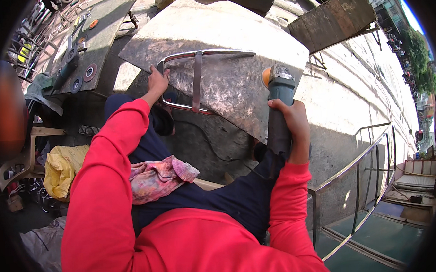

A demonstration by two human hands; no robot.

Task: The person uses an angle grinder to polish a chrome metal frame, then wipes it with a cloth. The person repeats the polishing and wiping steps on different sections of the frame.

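A U-shaped metal frame (197, 81) with a shiny rim and one flat dark crossbar lies on a worn metal-topped table (231, 97), its bend overhanging the edge on my side. My left hand (158, 81) is closed round that bend at the left. In my right hand (295, 119) is an angle grinder (280, 90), gripped by its dark body. Its orange-tan disc (266, 77) points left, beyond the frame's right side; whether it touches the table top I cannot tell. A pink-and-white patterned cloth (162, 179) rests across my lap.
At the far left a bench (95, 46) bears another grinder (68, 67) and several discs. A black cord (211, 146) runs below the table. Metal railing (353, 174) stands at the right. A yellow sack (63, 167) lies by a chair at the left, near another person.
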